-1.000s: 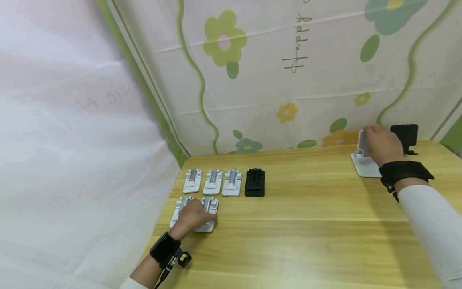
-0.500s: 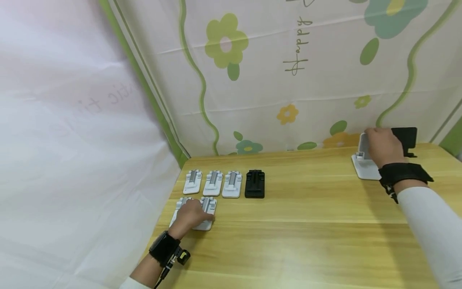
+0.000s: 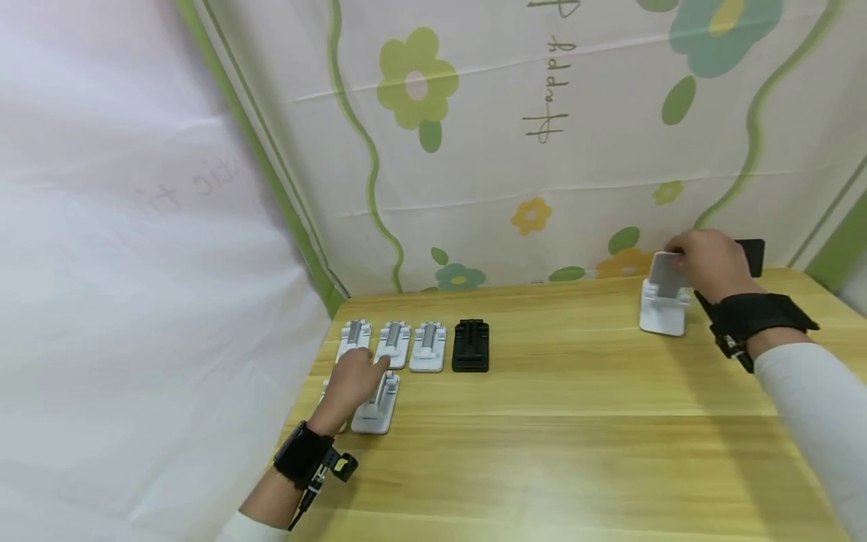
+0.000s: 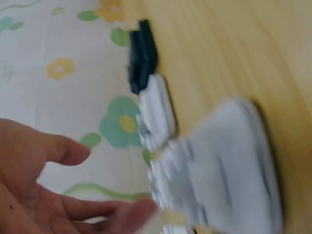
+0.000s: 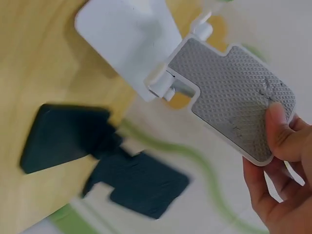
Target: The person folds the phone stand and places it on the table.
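My right hand (image 3: 704, 260) pinches the top of an unfolded white phone stand (image 3: 664, 305) at the far right of the wooden table (image 3: 576, 452). In the right wrist view my right hand (image 5: 273, 161) grips the grey-padded back plate of the stand (image 5: 229, 92). My left hand (image 3: 359, 370) hovers with relaxed fingers over the folded stands at the left. It is just past a folded white stand (image 3: 375, 403) in the front row. In the blurred left wrist view, that hand (image 4: 44, 185) is spread and holds nothing, with a white stand (image 4: 229, 165) beside it.
A back row holds three folded white stands (image 3: 394, 342) and one folded black stand (image 3: 470, 346). An unfolded black stand (image 3: 753, 252) is behind my right hand, near the flowered cloth wall. A white curtain hangs along the table's left edge.
My right hand has shifted the white stand to the left, away from the black one. My left hand has moved off the front-row stands toward the back row, uncovering the front right stand.
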Tool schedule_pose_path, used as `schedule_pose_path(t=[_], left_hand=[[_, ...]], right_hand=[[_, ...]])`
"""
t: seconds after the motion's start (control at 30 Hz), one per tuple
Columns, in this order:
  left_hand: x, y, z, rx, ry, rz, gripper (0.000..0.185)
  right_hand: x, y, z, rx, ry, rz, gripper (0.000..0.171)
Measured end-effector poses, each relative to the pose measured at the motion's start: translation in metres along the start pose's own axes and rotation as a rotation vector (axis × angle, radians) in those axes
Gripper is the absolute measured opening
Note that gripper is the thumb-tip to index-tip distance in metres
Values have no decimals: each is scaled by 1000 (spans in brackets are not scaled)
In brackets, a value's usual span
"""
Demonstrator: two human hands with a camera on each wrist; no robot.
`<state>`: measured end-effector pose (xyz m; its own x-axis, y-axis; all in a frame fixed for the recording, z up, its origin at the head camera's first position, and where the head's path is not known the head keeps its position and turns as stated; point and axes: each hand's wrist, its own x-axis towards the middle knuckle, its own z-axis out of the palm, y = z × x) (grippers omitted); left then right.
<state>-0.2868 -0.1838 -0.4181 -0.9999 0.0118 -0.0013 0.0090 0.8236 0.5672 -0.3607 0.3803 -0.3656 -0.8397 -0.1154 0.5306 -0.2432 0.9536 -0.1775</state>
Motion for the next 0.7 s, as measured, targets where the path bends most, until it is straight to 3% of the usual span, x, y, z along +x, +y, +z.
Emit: schedule_pose_path(t=[0.13,0.37,0.53,0.7], left_hand=[[1,22,7,-181,-30,94,32],[-10,81,40,-251,-249,255,34],[-9,116,56,-504,-378,237,36],[-6,136,58,-723,-454,183,32]], right_hand=[[7,-33,-5,39,26,-64,16],[10,-124,-21,238,-14,-132,15],[-1,-183,-38,304,-13,-221,13],[-15,-217,-50,317,-4,-313,12]])
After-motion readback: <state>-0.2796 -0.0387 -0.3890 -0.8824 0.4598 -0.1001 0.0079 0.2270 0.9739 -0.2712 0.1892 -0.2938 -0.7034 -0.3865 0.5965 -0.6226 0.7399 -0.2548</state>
